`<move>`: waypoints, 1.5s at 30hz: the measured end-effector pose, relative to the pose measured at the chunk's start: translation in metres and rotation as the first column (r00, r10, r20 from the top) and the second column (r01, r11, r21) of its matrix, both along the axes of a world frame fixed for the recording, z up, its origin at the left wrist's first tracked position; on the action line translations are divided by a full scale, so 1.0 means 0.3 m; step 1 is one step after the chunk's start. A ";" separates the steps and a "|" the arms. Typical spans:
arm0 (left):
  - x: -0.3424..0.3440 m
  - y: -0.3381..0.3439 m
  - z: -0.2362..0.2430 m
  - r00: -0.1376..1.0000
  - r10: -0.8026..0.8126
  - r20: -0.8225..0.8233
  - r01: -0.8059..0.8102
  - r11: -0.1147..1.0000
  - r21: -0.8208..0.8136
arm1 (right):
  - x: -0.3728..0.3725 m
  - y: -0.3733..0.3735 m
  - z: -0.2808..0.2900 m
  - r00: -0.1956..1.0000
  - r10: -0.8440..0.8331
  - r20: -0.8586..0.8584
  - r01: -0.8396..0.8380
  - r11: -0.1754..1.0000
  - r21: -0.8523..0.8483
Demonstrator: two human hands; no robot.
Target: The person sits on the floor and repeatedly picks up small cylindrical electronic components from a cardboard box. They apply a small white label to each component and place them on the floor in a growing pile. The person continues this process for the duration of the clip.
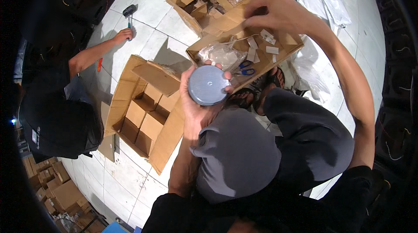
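Note:
My left hand [194, 102] is wrapped round the edge of a round grey metal disc [208, 85], its brushed flat face turned up and a small mark at the centre. Farther off, my right hand [278, 13] is curled in a pinch over the edge of a shallow cardboard tray [285, 47]. Whatever lies between its fingertips is too hidden to tell. In the tray are blue-handled scissors [246, 68], a clear plastic bag [221, 55] and several white labels or slips [272, 50].
An open carton [167, 146] with cardboard dividers stands to the left. Another divided carton [196, 23] is at the far side. A co-worker's hand [122, 36] holds a mallet [129, 11]. White plastic sheeting [324, 2] lies at right. Stacked cartons [65, 198] are at lower left.

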State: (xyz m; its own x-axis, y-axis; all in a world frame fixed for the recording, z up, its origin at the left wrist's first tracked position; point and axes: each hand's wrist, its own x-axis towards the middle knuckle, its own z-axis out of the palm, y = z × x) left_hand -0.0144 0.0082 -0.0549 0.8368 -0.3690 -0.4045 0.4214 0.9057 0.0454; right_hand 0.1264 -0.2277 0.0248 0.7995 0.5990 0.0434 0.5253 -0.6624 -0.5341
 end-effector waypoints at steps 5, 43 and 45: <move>0.045 -0.043 -0.011 0.994 0.065 -0.091 -0.059 0.996 0.065 | 0.113 -0.258 -0.645 0.991 -0.132 -0.016 0.109 0.881 -0.461; 0.086 -0.021 -0.030 0.984 -0.150 -0.091 0.159 0.983 0.096 | 0.015 0.121 -0.400 0.853 -0.500 0.154 0.356 0.771 0.528; 0.090 -0.041 -0.023 0.984 -0.149 -0.097 0.161 0.979 0.126 | 0.154 0.142 -0.505 0.891 -0.424 0.161 0.298 0.815 0.496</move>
State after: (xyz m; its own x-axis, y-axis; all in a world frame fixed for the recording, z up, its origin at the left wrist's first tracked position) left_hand 0.0126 -0.0041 -0.0618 0.7333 -0.4298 -0.5268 0.5640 0.8172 0.1183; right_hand 0.1726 -0.1851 -0.1268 0.8764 0.1322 0.4631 0.4530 -0.5524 -0.6997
